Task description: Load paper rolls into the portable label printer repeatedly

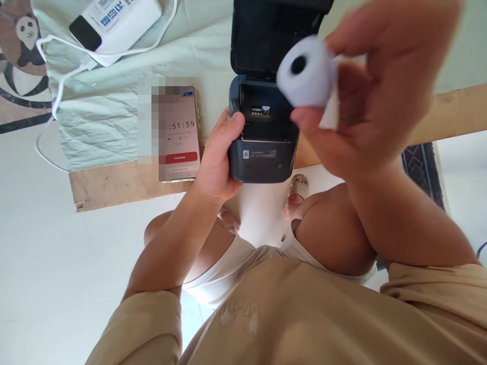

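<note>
A dark, boxy label printer (262, 159) is held up in front of me with its black lid (279, 35) swung up. My left hand (220, 157) grips its left side, the thumb on the edge of the paper bay. Inside the bay a small printed sticker shows, and no roll lies in it. My right hand (380, 96) pinches a white paper roll (308, 76) above the upper right of the printer. The roll's dark core hole faces the camera, and a short loose end hangs by the fingers. Roll and right hand are somewhat blurred.
Left of the printer a phone (182, 137) shows a running clock and a red button. A white box-shaped device (122, 30) with a white cable (57, 96) lies on the pale green cloth (95, 116). The wooden table edge (114, 187) runs above my knees.
</note>
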`<control>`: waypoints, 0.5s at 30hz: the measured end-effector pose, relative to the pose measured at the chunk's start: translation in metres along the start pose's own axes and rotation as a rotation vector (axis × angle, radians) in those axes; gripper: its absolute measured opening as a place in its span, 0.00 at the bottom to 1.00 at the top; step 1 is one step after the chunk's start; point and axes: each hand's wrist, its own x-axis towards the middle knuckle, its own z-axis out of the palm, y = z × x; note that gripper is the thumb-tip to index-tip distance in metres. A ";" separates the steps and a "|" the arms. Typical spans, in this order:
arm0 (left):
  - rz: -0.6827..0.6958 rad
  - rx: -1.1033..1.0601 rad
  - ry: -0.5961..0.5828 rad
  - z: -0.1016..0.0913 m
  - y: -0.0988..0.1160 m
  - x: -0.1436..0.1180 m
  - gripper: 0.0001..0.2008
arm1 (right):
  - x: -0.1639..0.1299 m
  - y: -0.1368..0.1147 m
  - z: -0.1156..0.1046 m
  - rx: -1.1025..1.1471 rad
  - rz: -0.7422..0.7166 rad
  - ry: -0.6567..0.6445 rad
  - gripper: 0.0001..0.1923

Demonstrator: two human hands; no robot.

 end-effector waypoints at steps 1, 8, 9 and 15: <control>-0.003 0.000 0.010 0.000 -0.001 0.000 0.07 | 0.000 0.000 0.002 -0.086 -0.082 0.042 0.17; -0.018 0.037 0.026 -0.001 -0.002 0.000 0.05 | 0.005 0.000 0.006 -0.664 -0.496 0.128 0.09; -0.028 0.038 0.027 -0.001 -0.001 0.000 0.05 | 0.005 0.000 0.005 -0.658 -0.515 0.139 0.08; -0.086 0.091 0.148 0.000 0.004 -0.003 0.13 | -0.005 -0.002 0.016 -0.697 -0.766 0.187 0.04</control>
